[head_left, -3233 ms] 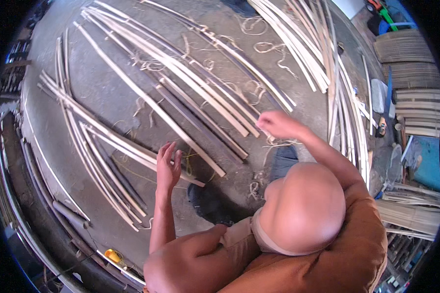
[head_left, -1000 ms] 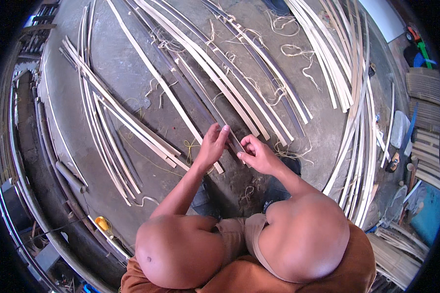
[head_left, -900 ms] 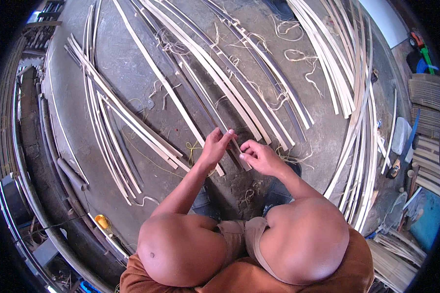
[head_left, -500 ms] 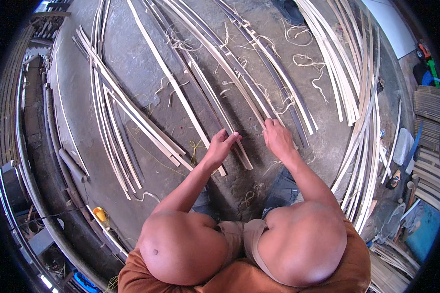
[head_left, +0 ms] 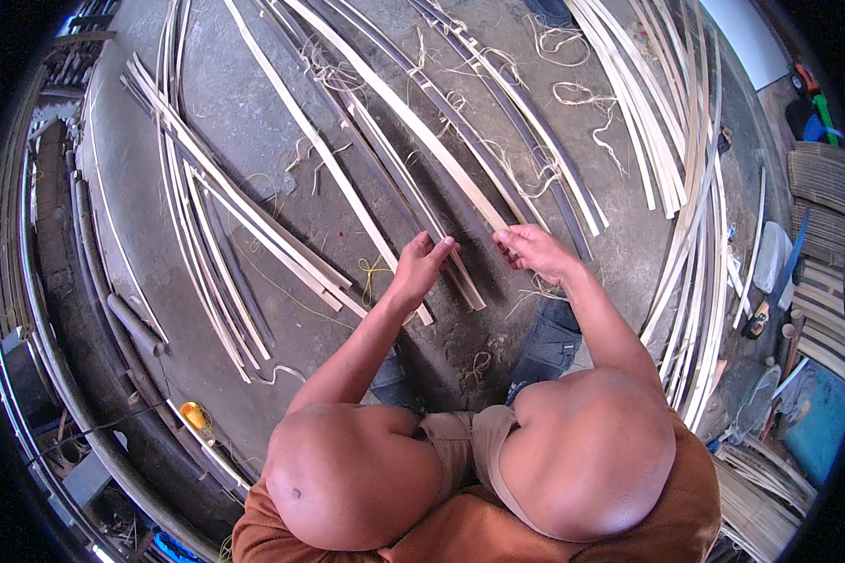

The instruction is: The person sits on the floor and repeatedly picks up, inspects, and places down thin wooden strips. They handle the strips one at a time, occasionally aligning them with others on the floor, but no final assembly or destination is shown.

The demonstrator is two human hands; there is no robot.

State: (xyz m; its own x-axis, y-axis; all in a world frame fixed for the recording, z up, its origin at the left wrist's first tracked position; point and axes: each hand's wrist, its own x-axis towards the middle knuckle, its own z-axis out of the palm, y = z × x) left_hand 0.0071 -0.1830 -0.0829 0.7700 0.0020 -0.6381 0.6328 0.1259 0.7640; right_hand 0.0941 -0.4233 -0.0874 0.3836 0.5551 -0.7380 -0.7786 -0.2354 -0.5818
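My right hand [head_left: 538, 251] pinches the near end of a long, pale wooden strip [head_left: 449, 167], which stretches away to the upper left. Slightly lower and to the left, my left hand [head_left: 424, 266] is closed, thumb against fingers; whatever it holds, if anything, is hidden. A narrow pair of strips [head_left: 399, 167] passes just beside that hand's fingertips. Another pale strip [head_left: 333, 167] lies on its left. Right of the pinched strip, a dark strip [head_left: 455, 119] bears tangles of thin fibre ties [head_left: 458, 101]. A tied dark-and-pale bundle [head_left: 526, 117] lies farther right.
Loose strips [head_left: 239, 220] fan across the concrete floor at left, with yellow string [head_left: 376, 272] near their ends. Many pale strips [head_left: 667, 122] lie at right, beside a saw [head_left: 777, 281]. Long poles [head_left: 75, 347] line the left side; a yellow object [head_left: 195, 416] is near them.
The pale strip's end has shifted left, apart from the dark strip, with my right hand pinching it. My left hand has moved slightly farther away from me.
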